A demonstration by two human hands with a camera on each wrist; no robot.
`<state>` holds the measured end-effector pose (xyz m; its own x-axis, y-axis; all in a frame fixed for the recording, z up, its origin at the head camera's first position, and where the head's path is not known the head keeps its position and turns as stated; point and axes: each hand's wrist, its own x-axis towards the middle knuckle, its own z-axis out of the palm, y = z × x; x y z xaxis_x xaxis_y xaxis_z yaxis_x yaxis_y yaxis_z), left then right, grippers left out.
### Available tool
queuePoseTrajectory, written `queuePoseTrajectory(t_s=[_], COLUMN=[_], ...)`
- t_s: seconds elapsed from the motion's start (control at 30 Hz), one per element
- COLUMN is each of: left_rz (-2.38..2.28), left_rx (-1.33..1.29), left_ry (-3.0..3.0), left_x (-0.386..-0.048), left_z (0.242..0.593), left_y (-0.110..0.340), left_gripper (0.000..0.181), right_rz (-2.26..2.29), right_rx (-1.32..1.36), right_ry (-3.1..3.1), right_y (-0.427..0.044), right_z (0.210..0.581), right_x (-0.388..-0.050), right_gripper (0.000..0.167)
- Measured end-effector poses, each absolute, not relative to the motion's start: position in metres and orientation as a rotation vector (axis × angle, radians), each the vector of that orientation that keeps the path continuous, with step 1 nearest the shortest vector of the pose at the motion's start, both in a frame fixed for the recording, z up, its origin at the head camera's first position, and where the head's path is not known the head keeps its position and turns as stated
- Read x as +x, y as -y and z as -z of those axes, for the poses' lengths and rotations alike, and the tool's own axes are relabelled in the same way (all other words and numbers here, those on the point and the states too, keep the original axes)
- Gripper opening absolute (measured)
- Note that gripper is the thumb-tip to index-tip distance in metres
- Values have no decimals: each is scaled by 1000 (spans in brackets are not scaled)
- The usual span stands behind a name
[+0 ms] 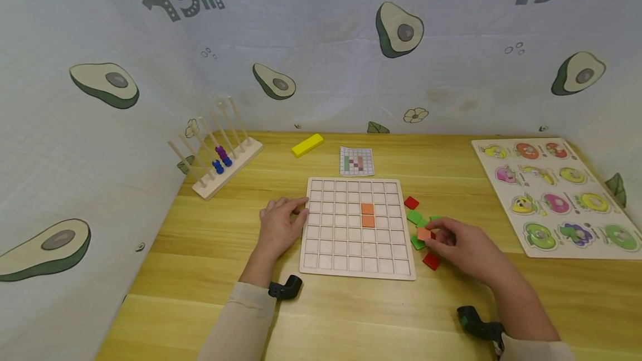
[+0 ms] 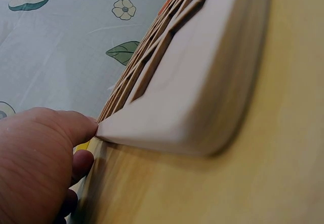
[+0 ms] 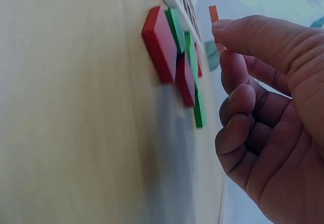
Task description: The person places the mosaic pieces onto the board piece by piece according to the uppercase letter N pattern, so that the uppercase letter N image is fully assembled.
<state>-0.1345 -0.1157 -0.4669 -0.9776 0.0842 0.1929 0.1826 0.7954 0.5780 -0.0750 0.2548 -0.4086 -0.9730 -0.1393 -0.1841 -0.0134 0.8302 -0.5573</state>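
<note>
A wooden grid board (image 1: 340,265) lies on the table, with two orange tiles (image 1: 368,214) set in neighbouring squares of one column. My left hand (image 1: 281,226) is at the board's left edge, its thumb and index finger touching the rim; the thumb (image 2: 76,125) meets the edge in the left wrist view. Above the loose tiles right of the board, my right hand (image 1: 463,247) pinches an orange tile (image 1: 423,234) between thumb and forefinger. That same orange tile (image 3: 214,14) appears edge-on in the right wrist view. Green tiles (image 1: 414,216) and red tiles (image 1: 431,261) lie below and around it.
Behind the board lies a small pattern card (image 1: 356,161), with a yellow block (image 1: 307,145) to its left. A pegged wooden stand (image 1: 228,170) with blue and purple beads is at the back left. A fruit puzzle board (image 1: 557,199) lies on the right. Printed cloth hangs behind the table.
</note>
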Motion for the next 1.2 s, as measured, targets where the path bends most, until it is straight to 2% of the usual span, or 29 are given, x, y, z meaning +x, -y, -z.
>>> queuePoseTrajectory(t_s=[0.37, 0.97, 1.2], left_rz=[940, 956, 956], left_rx=[-213, -204, -205], left_ry=[2825, 2827, 2822], left_x=[-135, -135, -135], left_z=[467, 464, 465], left_y=[115, 115, 115], left_gripper=[31, 31, 31], right_rz=[882, 935, 965], right_rx=[-194, -245, -313], right_ry=[-2750, -2694, -2697], right_y=[-230, -201, -190], right_z=[401, 405, 409], right_x=[-84, -93, -95], right_gripper=[27, 29, 23])
